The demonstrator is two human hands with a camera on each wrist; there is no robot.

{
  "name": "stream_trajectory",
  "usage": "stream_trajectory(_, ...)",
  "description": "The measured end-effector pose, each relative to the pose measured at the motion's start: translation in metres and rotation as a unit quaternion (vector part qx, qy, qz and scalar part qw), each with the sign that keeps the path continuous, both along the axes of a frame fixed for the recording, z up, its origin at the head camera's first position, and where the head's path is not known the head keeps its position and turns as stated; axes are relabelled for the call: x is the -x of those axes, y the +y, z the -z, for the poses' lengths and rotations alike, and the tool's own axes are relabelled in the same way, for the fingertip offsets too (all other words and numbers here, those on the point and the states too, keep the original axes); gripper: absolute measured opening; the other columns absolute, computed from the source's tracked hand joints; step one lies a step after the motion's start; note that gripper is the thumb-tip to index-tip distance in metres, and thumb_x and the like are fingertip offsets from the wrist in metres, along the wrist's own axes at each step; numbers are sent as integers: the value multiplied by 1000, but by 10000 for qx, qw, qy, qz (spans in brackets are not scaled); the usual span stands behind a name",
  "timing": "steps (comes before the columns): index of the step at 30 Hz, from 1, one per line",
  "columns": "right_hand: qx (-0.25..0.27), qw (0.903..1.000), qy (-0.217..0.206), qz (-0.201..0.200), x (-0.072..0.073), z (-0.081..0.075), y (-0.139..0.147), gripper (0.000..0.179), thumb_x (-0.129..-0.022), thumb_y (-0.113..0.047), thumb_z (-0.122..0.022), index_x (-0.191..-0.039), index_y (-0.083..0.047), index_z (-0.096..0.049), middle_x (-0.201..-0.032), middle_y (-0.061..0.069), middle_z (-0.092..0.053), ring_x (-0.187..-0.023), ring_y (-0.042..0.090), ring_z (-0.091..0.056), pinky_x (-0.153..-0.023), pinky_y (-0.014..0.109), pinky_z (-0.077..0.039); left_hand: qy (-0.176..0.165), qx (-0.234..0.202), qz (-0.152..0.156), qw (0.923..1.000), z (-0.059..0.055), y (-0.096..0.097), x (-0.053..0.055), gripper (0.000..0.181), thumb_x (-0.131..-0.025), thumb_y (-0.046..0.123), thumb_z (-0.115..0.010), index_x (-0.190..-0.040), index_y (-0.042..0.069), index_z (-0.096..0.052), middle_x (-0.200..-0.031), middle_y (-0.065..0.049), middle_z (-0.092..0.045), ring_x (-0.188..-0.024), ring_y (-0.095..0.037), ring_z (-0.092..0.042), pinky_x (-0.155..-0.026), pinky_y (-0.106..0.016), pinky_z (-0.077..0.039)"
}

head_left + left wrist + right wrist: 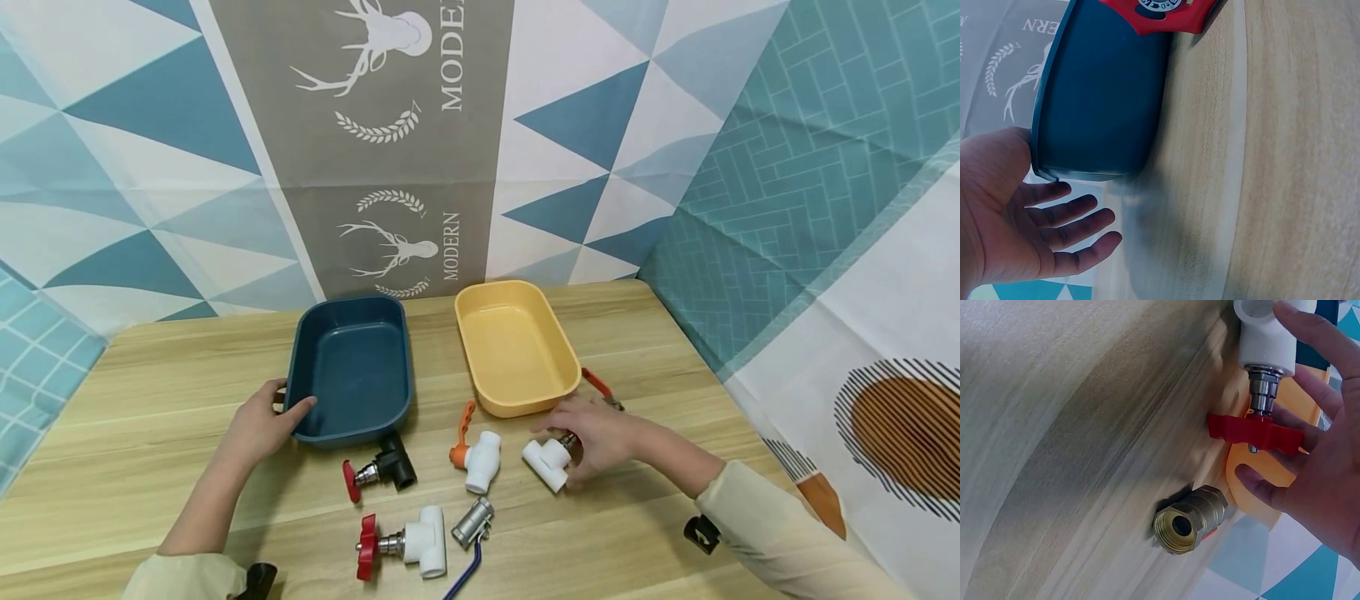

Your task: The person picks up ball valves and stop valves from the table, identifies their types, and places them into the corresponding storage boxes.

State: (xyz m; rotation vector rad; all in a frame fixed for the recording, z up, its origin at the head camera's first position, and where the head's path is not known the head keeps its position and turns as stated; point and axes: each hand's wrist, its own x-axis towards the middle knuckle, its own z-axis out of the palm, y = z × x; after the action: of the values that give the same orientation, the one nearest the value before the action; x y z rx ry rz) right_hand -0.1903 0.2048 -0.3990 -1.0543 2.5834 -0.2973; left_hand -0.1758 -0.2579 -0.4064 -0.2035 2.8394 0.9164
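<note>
Here's the right hand [600, 433] at work, low over the counter [648, 517], grasping a white tee-shaped valve [546, 467] just beside the near right corner of the yellow tray [517, 342]. From the right wrist, the thumb [1316, 328] lies across the white body, the fingers wrap behind, and the red handle [1257, 432] sits in the cup of the hand; how firm the grip is, you can't tell. Across to the left hand [262, 421]: no clench there, thumb over the rim of the blue tray [356, 362], fingers loose and spread beside its outer wall, more a steadying touch than a hold. So the step in hand looks like securing that one valve, and the next move calls for a snug pinch on the white body and a clean lift, clear of the yellow rim and of the brass valve [1191, 519] lying close by. Plenty more on the counter: an orange-handled white valve [482, 462] in the middle, a black valve [395, 461] at the blue tray's near end, and, nearer the person, a second white tee valve [426, 542] beside a blue-levered metal valve [472, 521].
</note>
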Motion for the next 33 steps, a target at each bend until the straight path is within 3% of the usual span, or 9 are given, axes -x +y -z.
stream_trajectory(9, -328, 9994, 83, -80, 0, 3, -3, 63, -64, -39, -82, -120, -29, -56, -118, -5, -57, -115, 20, -46, -92, 48, -38, -80, -55, -21, 10000, 0, 1, 0, 80, -94, 50, -44, -140, -12, -24, -132, -38, -38, -113, -50, -47, -86, -55, -49)
stream_trajectory(19, -234, 9991, 346, -76, -3, 6, -2, 53, -67, -43, -79, -113, -24, -61, -112, -9, -61, -110, 15, -47, -93, 44, -39, -136, -46, -15, 9999, 0, 0, 1, 81, -94, 51, -43, -141, -12, -23, -133, -39, -37, -114, -50, -46, -89, -57, -47)
stream_trajectory(25, -180, 9994, 293, -64, -3, 4, -4, 44, -70, -35, -79, -110, -24, -64, -109, -12, -63, -103, 11, -50, -87, 38, -43, -102, -76, -15, 9999, 2, -1, 1, 80, -94, 51, -43, -140, -12, -24, -133, -39, -37, -115, -50, -46, -90, -57, -47)
stream_trajectory(33, -135, 9982, 547, -186, -4, 9, -7, 38, -72, -34, -74, -106, -22, -65, -105, -10, -63, -102, 10, -54, -88, 33, -46, -124, -52, -15, 9999, 3, -1, 2, 81, -94, 52, -43, -140, -12, -24, -132, -39, -38, -114, -50, -46, -89, -56, -47)
